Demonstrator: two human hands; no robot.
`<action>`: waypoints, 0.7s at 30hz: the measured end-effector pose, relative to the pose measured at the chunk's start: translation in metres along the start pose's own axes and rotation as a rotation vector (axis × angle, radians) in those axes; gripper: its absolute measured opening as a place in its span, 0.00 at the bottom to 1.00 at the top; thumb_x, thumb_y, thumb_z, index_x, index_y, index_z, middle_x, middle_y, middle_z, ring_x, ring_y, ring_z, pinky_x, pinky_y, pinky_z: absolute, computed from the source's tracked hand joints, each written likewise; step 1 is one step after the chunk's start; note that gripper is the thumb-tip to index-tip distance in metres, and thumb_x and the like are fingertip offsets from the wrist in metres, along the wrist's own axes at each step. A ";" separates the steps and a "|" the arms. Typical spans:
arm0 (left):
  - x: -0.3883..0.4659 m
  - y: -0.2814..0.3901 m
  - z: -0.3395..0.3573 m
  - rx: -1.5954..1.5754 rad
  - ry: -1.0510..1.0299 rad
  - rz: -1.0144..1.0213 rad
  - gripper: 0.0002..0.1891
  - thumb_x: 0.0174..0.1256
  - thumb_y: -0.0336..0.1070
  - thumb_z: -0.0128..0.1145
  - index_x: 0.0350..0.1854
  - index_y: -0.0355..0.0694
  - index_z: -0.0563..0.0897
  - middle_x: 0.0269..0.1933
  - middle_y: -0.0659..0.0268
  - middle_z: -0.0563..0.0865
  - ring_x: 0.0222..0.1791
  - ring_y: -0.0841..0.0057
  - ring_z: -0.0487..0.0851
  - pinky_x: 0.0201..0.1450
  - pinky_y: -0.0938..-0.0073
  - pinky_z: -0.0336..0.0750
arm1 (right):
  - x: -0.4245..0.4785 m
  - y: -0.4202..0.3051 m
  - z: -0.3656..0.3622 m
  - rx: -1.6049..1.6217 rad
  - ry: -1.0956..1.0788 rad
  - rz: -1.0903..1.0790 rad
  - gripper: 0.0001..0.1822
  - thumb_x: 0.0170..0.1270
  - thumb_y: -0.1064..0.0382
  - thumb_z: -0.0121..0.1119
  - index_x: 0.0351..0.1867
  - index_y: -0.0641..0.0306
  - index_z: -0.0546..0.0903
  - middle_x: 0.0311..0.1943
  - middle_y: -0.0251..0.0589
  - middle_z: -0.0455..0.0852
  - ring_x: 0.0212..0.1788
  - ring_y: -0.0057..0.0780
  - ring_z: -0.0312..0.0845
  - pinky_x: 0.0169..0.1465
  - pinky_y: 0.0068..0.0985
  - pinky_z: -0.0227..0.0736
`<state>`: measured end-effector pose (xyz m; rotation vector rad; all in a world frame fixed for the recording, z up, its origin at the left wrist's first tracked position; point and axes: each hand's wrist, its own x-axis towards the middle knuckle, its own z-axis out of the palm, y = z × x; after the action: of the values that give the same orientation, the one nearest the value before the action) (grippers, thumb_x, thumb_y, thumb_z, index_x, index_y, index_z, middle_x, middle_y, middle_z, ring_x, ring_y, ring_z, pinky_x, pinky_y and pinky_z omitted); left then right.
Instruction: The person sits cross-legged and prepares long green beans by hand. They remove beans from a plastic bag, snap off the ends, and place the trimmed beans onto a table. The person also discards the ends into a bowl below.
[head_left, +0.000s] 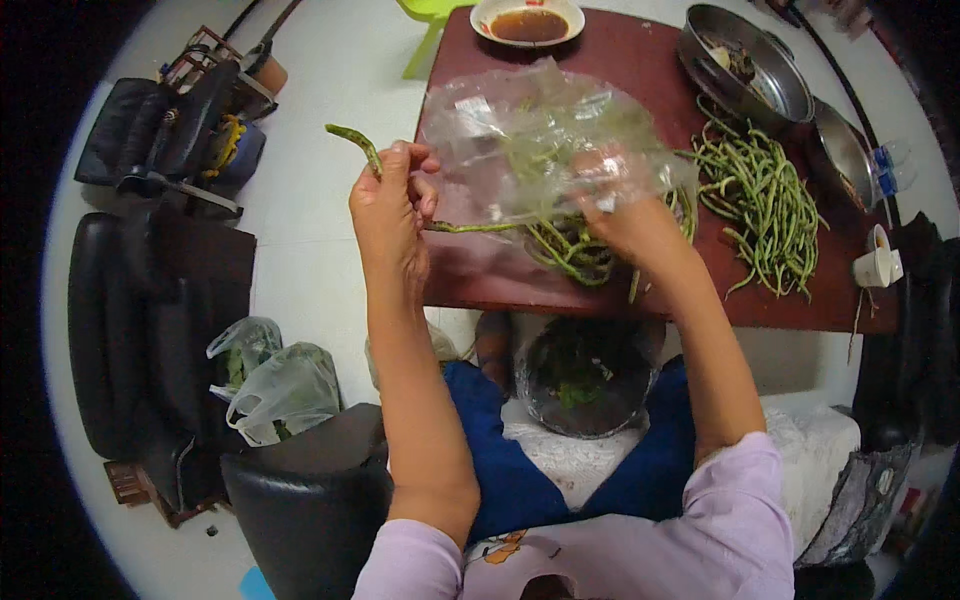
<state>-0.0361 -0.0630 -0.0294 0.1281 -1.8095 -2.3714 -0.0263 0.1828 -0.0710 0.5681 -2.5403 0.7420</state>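
My left hand (394, 191) is closed around a long green bean (354, 137), whose darkened end sticks up past the thumb. Below the fingers, a thin bean length (480, 227) runs right toward a clear plastic bag (480, 150); whether it is the same bean cannot be told. My right hand (611, 191) is at the bag, its fingers blurred behind the film, so their grip is hidden. Under and beside that wrist lie more long beans (570, 255), partly covered by the bag. A larger heap of long beans (765, 210) lies to the right on the dark red table (480, 281).
A bowl of brown liquid (529, 26) stands at the far edge. Metal pans (787, 79) and a white cup (874, 268) line the right side. Between my legs sits a plastic-lined bin (585, 375) with green scraps. Bags of greens (292, 390) stand left, near a black chair (307, 487).
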 end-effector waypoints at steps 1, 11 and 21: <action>0.009 0.000 -0.002 0.043 0.028 -0.015 0.15 0.70 0.44 0.56 0.39 0.33 0.79 0.31 0.62 0.82 0.16 0.85 0.70 0.18 0.83 0.62 | -0.006 -0.002 -0.007 0.153 -0.042 0.123 0.13 0.57 0.66 0.64 0.44 0.63 0.80 0.48 0.47 0.81 0.51 0.45 0.78 0.56 0.36 0.71; 0.130 -0.008 0.064 0.926 -0.124 0.225 0.26 0.53 0.53 0.69 0.38 0.30 0.82 0.25 0.66 0.79 0.21 0.81 0.73 0.23 0.75 0.68 | -0.015 0.022 -0.047 0.402 0.018 0.176 0.13 0.57 0.68 0.59 0.45 0.62 0.83 0.49 0.47 0.84 0.56 0.45 0.75 0.62 0.35 0.65; 0.140 -0.065 0.107 0.844 -0.328 0.069 0.13 0.54 0.39 0.61 0.29 0.30 0.83 0.24 0.60 0.81 0.22 0.76 0.78 0.27 0.71 0.70 | -0.029 0.043 -0.049 0.679 0.175 0.392 0.17 0.61 0.70 0.53 0.53 0.68 0.79 0.50 0.48 0.84 0.55 0.41 0.77 0.60 0.31 0.68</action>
<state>-0.1963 0.0308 -0.0601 -0.2385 -2.7932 -1.4909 -0.0098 0.2513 -0.0653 0.1781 -2.2184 1.7392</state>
